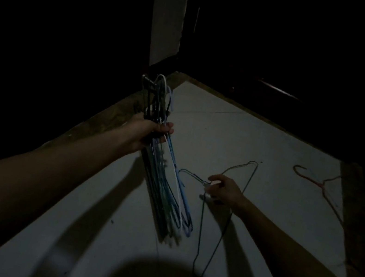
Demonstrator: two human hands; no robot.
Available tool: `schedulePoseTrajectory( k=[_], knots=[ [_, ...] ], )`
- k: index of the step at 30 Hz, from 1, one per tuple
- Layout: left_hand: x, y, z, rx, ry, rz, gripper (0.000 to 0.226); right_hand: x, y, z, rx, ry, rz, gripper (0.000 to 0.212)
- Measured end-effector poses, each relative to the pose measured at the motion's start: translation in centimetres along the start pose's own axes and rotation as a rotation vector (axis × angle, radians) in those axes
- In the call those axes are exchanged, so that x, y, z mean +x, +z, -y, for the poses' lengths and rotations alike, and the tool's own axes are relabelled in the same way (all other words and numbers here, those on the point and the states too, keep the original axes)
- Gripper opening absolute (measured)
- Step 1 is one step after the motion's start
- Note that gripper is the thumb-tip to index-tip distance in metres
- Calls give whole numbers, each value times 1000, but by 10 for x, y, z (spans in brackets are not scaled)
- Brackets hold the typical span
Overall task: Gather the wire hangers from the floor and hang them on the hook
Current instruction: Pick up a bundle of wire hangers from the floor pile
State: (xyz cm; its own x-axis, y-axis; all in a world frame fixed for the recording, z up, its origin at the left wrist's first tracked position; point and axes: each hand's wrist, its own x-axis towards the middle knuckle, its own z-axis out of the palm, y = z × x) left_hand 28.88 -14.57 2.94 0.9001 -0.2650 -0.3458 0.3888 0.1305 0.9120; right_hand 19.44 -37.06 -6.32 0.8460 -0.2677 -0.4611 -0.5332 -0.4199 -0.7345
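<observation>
Dim tiled floor (pixel 238 133); left hand (pixel 150 132) grips a hanger bundle (pixel 166 199); right hand (pixel 223 190) pinches a green hanger (pixel 238 189).

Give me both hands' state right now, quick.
Left hand: closed, gripping a bundle of wire hangers.
Right hand: closed, pinching the neck of a green wire hanger on the floor.

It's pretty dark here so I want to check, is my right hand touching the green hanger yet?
Touching. In the head view the right hand has its fingertips pinched on the neck of the green hanger, just below its hook, with no gap visible between them.
</observation>
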Motion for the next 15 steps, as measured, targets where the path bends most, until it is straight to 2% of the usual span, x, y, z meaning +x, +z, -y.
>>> schedulePoseTrajectory(
  k=[8,12,15],
  knots=[
    [3,-8,9,126,-23,101,41,41,31,-21,-69,-2,-95,60],
    [3,-11,10,137,-56,126,43,39,42,-15,-131,10,-144,41],
    [3,-13,9,155,-67,143,45,31,44,-6,2,-5,-193,29]
  ],
)
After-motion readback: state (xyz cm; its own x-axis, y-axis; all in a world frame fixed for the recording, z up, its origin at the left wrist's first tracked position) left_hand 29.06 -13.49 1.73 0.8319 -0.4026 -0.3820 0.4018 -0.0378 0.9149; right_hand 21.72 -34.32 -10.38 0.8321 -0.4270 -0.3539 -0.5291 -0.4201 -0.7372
